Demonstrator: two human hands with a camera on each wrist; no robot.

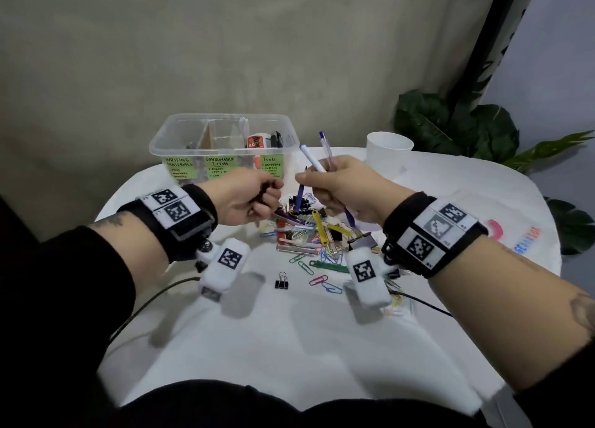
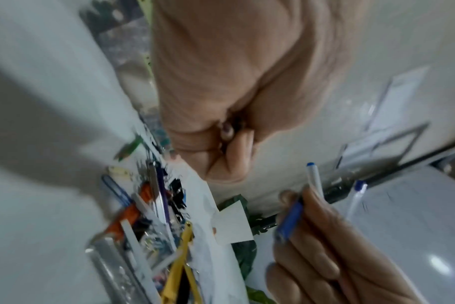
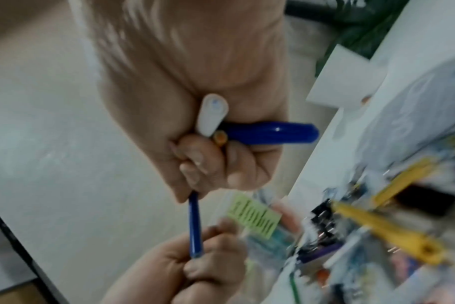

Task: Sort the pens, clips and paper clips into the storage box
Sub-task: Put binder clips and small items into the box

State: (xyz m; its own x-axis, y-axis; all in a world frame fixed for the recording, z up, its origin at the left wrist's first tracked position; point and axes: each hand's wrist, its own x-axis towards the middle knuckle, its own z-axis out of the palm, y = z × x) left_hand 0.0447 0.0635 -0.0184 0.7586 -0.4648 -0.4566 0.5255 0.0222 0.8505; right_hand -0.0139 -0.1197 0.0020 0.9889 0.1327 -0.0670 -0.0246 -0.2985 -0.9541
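- Head view: the right hand grips a bundle of pens, tips fanning above the fist; the left hand curls beside it. Beyond both stands the storage box; below them a heap of clips.
- Left wrist view: left fingers look closed; what they hold, I cannot tell.
- Right wrist view: a blue pen spans both fists. Pens are light, stiff, slick; best held mid-barrel. The cup stands near the route.
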